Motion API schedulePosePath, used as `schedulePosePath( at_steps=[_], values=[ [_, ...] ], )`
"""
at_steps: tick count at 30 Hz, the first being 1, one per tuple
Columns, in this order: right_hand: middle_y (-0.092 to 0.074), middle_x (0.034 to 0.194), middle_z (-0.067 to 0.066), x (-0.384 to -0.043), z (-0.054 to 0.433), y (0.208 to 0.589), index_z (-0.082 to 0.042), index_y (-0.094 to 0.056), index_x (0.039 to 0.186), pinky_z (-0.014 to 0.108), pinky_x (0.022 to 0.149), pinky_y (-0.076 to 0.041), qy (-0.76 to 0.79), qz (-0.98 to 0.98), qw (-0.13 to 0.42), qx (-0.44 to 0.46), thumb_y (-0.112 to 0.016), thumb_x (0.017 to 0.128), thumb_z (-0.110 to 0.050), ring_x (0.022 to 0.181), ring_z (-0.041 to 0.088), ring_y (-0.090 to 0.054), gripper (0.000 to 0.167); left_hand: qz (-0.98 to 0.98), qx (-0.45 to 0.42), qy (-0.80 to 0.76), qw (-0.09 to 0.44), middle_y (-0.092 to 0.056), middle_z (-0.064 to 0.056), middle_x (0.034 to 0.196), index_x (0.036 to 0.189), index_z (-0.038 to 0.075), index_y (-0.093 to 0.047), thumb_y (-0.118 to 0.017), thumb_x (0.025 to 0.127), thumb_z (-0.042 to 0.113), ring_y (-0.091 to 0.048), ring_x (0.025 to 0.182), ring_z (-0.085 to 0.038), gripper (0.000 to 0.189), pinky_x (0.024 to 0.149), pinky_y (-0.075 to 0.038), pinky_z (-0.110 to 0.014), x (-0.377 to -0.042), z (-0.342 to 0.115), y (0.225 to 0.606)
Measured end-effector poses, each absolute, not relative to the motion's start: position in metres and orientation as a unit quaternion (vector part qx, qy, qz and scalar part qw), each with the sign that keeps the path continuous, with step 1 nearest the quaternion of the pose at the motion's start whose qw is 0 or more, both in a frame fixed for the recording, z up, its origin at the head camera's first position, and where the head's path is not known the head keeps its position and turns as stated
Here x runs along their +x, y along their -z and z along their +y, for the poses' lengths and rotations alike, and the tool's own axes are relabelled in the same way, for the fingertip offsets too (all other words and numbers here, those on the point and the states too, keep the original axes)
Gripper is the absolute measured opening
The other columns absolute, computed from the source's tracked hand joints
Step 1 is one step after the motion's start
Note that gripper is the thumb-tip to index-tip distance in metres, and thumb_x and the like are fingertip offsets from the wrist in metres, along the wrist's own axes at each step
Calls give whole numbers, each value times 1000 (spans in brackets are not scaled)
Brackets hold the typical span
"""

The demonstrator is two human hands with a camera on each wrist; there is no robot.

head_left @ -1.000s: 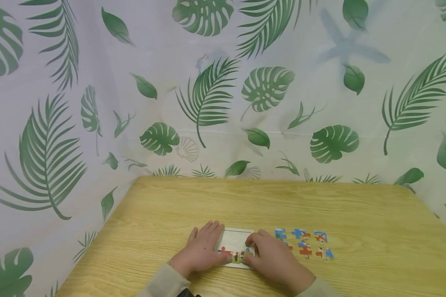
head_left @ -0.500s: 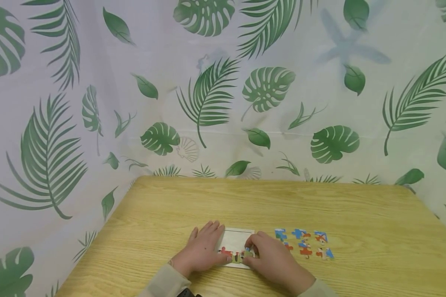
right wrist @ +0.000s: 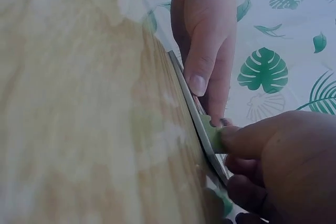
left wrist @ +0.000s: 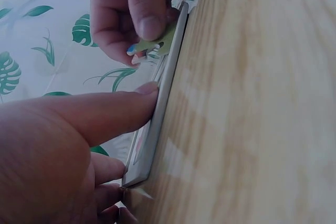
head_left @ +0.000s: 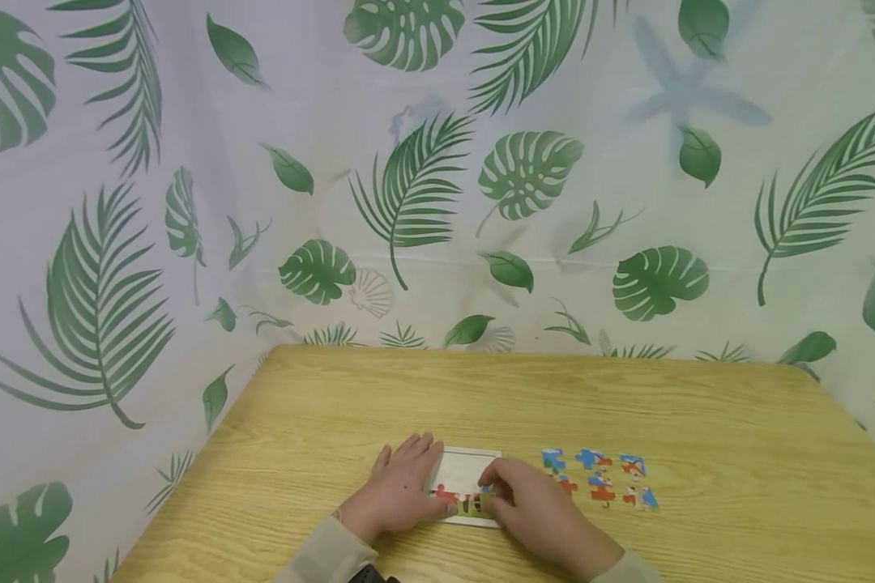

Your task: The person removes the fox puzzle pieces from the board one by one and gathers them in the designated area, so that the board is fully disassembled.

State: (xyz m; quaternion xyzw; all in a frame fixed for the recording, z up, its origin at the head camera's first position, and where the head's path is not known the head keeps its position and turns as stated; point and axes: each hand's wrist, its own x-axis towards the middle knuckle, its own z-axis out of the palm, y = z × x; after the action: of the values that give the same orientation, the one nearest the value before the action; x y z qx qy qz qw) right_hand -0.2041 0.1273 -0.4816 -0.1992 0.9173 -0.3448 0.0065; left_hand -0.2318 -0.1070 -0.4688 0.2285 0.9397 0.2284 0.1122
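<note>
A white-rimmed puzzle tray [head_left: 467, 467] lies on the table between both hands. My left hand [head_left: 401, 490] rests along its left side, fingers extended and thumb [left wrist: 134, 103] on the near rim. Between thumb and fingers, my right hand [head_left: 543, 508] pinches a green jigsaw piece [left wrist: 167, 39] with a bit of blue and orange. That piece is tilted up over the tray's near right corner in the left wrist view. Pieces with red [head_left: 446, 492] and yellow-green [head_left: 467, 505] lie along the tray's near edge. The right fingers partly hide this corner.
To the right of the tray, several loose jigsaw pieces lie in two rows, among them a blue piece [head_left: 552, 459], a fox-face piece [head_left: 633, 465] and a red-orange piece [head_left: 601, 490]. A leaf-printed curtain [head_left: 423, 308] stands behind the wooden table [head_left: 379, 389].
The right thumb and fingers have shifted slightly at the tray's near right corner, and the pinched piece is tilted differently. The left hand stays in place on the tray.
</note>
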Motion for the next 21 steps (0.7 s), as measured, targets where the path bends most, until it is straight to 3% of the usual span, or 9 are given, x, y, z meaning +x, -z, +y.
schedulePosePath(
  at_steps=[4,21],
  values=[
    [-58,82,-14,-203,130,481,-22,-68,100,27,67,-46,380,906,4,-187,-69,98,-23,73,6,-52,3,939,229,-231,114,-25,-14,165,158,6,-35,-70,88,55,-17,153,-32,92,117,-8,-65,-233,-108,470],
    [-68,94,-11,-200,172,467,-24,-70,100,30,75,-51,449,888,0,-99,-61,103,-24,85,12,-61,9,935,231,-241,119,-25,-13,165,157,7,-36,-71,89,53,-17,153,-32,90,117,-8,-66,-233,-108,469]
  ],
)
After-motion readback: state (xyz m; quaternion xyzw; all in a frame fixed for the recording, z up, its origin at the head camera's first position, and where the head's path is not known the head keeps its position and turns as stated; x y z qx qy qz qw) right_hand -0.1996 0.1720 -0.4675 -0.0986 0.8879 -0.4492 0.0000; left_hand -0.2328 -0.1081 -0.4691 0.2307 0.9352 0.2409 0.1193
